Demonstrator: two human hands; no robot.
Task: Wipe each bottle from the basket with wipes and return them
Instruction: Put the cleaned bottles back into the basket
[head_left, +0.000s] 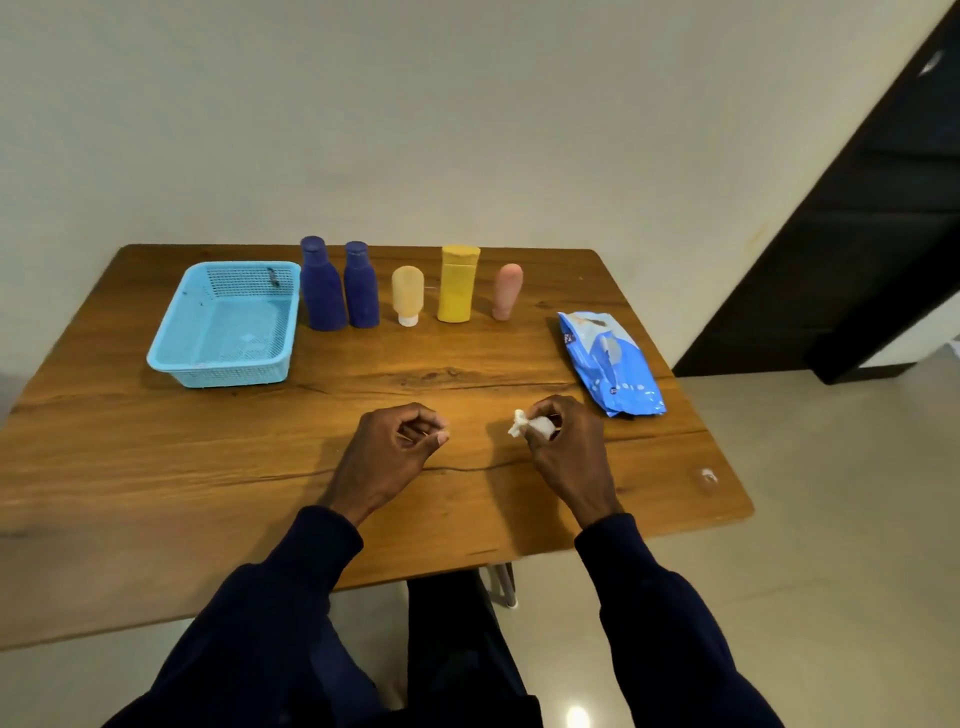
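At the far left of the wooden table (156, 467) we saw the light blue basket (234, 373). Just to its right stood a row of five bottles, all outside the basket: two dark blue bottles (321, 286) (360, 286) close together, a small orange bottle (408, 293) standing on its white cap, a taller yellow bottle (457, 286) and a pink bottle (506, 291). Further right lay the blue wipes pack (608, 364), flat on the table. Nearer us, the left hand (395, 441) rested with its fingers curled in, thumb against forefinger, and we made out nothing in it. The right hand (561, 436), near the pack, gripped a crumpled white wipe (532, 425) in curled fingers.
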